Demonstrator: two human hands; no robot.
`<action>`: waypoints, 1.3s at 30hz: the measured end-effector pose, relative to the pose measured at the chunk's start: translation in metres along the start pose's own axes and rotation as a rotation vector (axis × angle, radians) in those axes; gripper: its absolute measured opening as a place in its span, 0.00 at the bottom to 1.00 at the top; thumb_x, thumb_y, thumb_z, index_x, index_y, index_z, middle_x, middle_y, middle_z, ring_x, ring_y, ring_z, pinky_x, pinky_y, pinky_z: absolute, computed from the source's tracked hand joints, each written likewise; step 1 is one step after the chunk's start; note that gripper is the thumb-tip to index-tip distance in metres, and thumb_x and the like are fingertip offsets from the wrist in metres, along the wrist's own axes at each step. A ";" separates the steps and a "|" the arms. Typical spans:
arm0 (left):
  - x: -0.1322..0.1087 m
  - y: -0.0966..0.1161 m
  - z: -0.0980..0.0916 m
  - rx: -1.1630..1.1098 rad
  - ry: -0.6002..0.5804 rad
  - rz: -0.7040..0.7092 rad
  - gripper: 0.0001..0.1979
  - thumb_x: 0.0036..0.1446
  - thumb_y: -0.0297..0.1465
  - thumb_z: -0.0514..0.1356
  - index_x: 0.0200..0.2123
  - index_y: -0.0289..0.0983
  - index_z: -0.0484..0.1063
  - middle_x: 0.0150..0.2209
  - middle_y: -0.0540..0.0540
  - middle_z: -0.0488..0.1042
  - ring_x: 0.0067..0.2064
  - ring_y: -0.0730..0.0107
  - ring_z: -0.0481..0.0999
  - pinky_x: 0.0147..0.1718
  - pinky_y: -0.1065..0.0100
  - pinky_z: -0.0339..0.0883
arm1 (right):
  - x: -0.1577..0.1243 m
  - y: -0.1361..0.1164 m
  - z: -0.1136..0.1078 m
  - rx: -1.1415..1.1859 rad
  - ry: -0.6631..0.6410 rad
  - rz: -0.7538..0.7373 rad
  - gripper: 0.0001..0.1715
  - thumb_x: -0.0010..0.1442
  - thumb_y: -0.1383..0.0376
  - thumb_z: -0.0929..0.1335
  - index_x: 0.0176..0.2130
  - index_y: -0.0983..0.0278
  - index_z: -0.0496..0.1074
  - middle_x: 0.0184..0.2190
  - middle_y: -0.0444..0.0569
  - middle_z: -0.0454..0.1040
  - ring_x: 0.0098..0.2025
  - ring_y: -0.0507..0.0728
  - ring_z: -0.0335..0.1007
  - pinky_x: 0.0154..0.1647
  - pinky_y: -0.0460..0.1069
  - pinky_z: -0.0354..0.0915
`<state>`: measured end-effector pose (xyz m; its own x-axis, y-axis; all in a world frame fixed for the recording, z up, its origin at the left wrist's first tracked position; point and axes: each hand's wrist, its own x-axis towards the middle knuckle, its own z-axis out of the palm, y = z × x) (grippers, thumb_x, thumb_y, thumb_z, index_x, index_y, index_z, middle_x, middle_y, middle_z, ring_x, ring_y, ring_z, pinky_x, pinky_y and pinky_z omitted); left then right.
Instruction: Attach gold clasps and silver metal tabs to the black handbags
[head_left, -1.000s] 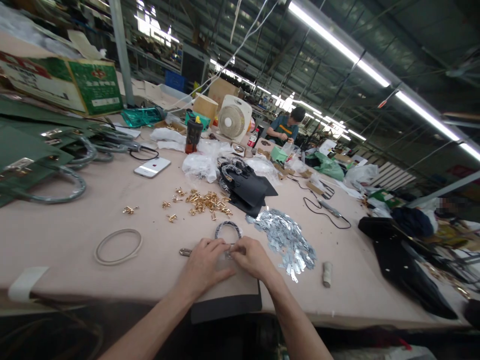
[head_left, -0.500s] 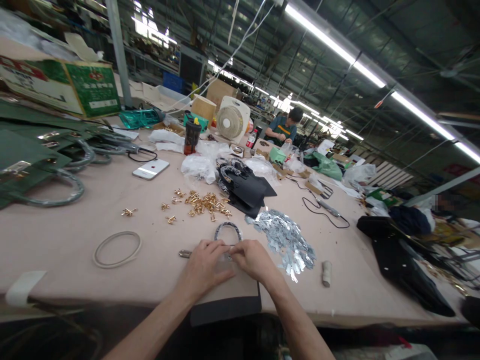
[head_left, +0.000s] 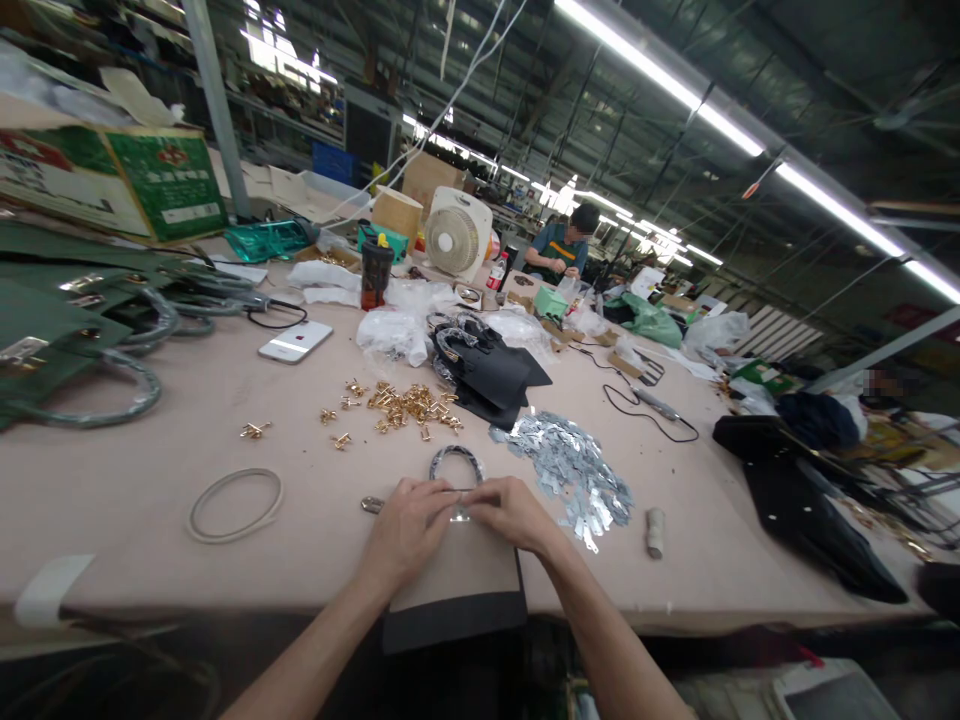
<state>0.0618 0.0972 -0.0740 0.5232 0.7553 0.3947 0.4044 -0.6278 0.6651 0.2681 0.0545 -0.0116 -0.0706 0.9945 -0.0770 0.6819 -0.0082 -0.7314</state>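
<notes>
At the near edge of the bench (head_left: pixel 150 470) a tan panel (head_left: pixel 457 575) lies flat, its dark lower end hanging over the edge. A heap of silver plates (head_left: pixel 574 475) lies just right of it. The left hand (head_left: pixel 409 525) and right hand (head_left: pixel 506 510) meet at the panel's top edge, fingertips pinched together on a small shiny tab (head_left: pixel 459 516) near the handle (head_left: pixel 456 455). Two risks seem likely. The tab could slip from so fine a pinch into the heap, or the overhanging panel could slide off if pressure eases.
</notes>
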 end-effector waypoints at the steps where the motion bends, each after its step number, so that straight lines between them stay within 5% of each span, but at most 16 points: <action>1: 0.000 0.000 0.000 0.002 -0.006 -0.001 0.14 0.68 0.31 0.59 0.51 0.49 0.82 0.53 0.48 0.81 0.50 0.59 0.74 0.52 0.54 0.72 | 0.000 0.001 0.000 0.030 -0.015 0.016 0.13 0.58 0.70 0.71 0.41 0.58 0.85 0.38 0.45 0.85 0.43 0.59 0.81 0.48 0.50 0.72; 18: 0.003 -0.002 0.006 0.064 -0.006 -0.008 0.15 0.67 0.35 0.58 0.52 0.48 0.81 0.55 0.48 0.80 0.53 0.57 0.76 0.55 0.52 0.71 | -0.012 0.003 0.014 -0.033 0.203 -0.066 0.13 0.59 0.74 0.73 0.42 0.58 0.82 0.37 0.44 0.78 0.41 0.54 0.75 0.46 0.48 0.68; 26: 0.008 -0.058 0.033 0.040 -0.042 0.078 0.22 0.64 0.46 0.57 0.55 0.47 0.79 0.54 0.46 0.81 0.56 0.46 0.78 0.58 0.44 0.69 | -0.052 0.014 0.034 0.070 0.627 -0.199 0.18 0.65 0.63 0.73 0.54 0.55 0.76 0.48 0.49 0.78 0.51 0.58 0.73 0.57 0.52 0.69; 31: 0.005 -0.037 0.022 0.036 -0.085 -0.102 0.28 0.67 0.48 0.51 0.63 0.44 0.72 0.58 0.44 0.79 0.59 0.47 0.75 0.60 0.44 0.68 | -0.092 0.081 -0.021 0.037 1.099 0.045 0.17 0.67 0.57 0.68 0.52 0.60 0.76 0.52 0.55 0.73 0.53 0.60 0.70 0.53 0.54 0.70; 34: 0.003 -0.016 0.012 -0.004 -0.058 -0.113 0.28 0.67 0.48 0.51 0.61 0.41 0.73 0.58 0.44 0.79 0.59 0.49 0.73 0.61 0.46 0.67 | -0.115 0.142 -0.077 -0.061 1.355 0.280 0.31 0.62 0.48 0.69 0.56 0.65 0.73 0.53 0.60 0.69 0.50 0.62 0.69 0.52 0.57 0.69; 37: 0.002 -0.008 0.007 0.014 0.023 -0.066 0.24 0.68 0.45 0.53 0.60 0.40 0.74 0.55 0.43 0.79 0.57 0.51 0.73 0.59 0.48 0.68 | -0.131 0.190 -0.117 -0.166 1.395 0.573 0.46 0.54 0.43 0.72 0.60 0.70 0.71 0.58 0.66 0.67 0.52 0.65 0.69 0.58 0.58 0.64; 39: -0.001 -0.004 0.003 0.083 0.114 0.015 0.22 0.68 0.42 0.56 0.60 0.39 0.73 0.55 0.41 0.79 0.57 0.50 0.72 0.59 0.48 0.67 | -0.141 0.205 -0.129 -0.149 1.333 0.618 0.49 0.49 0.42 0.74 0.58 0.73 0.72 0.54 0.69 0.70 0.52 0.69 0.70 0.58 0.60 0.63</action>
<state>0.0623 0.0983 -0.0787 0.4427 0.7594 0.4767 0.4601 -0.6487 0.6062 0.5117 -0.0744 -0.0634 0.9028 0.1972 0.3821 0.4262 -0.5284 -0.7343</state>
